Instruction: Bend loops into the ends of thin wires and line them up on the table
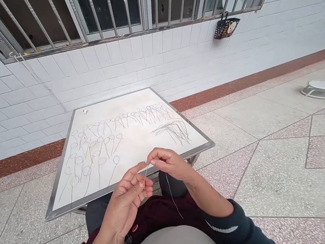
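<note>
Over my lap, just past the near edge of the table, both hands work on one thin wire [171, 196]. My left hand [128, 198] pinches it between thumb and fingers; something tan, like tape, covers its index fingertip. Above it, my right hand [171, 165] holds the wire between thumb and forefinger. A short stretch runs between the two hands, and a long end hangs below the right hand in a curve. On the white table [136, 134] lie rows of wires with looped ends [102, 161]. A loose pile of straight wires [176, 131] lies toward the right corner.
A small red and white object [85, 111] sits at the table's far left corner. Behind the table is a white tiled wall [147, 60] with barred windows. A black basket [226, 27] hangs from the bars. A white stool [321, 88] stands far right on the floor.
</note>
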`<state>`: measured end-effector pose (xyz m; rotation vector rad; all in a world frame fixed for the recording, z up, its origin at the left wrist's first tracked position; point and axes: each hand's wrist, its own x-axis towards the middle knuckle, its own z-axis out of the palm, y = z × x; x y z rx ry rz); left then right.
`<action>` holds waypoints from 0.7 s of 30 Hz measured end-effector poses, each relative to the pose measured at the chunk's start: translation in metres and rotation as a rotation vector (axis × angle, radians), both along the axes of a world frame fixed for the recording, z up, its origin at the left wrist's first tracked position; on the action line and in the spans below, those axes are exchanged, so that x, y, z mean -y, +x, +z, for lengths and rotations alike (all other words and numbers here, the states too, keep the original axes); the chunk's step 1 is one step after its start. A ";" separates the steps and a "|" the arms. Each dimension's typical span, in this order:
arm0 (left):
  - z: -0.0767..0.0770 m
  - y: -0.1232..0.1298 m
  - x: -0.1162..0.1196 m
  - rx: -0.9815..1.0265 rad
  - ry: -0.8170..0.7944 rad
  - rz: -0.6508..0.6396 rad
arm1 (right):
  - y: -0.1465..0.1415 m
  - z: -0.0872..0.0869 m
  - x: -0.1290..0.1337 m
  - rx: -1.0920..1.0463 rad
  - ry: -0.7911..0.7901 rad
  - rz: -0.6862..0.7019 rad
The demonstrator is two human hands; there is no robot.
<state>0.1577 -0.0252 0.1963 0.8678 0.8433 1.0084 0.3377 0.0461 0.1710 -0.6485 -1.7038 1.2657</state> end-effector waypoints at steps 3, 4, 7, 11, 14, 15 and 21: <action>0.000 0.001 0.001 0.041 -0.015 0.008 | 0.000 -0.003 -0.001 0.012 0.007 0.006; 0.000 0.000 0.001 0.038 -0.013 0.007 | 0.001 -0.003 -0.001 0.019 0.013 0.000; 0.001 -0.004 0.001 0.018 -0.001 0.008 | 0.002 -0.004 -0.001 0.052 0.037 -0.011; -0.001 -0.008 0.001 -0.055 -0.001 0.009 | 0.003 0.000 0.001 0.098 0.075 -0.010; -0.002 -0.011 0.001 -0.106 -0.015 -0.012 | 0.006 0.003 0.001 0.149 0.153 0.019; -0.001 -0.012 0.001 -0.115 -0.017 -0.026 | 0.007 0.003 0.000 0.171 0.191 0.028; 0.005 -0.024 0.000 -0.230 0.038 -0.128 | 0.010 0.001 0.000 0.295 0.356 0.067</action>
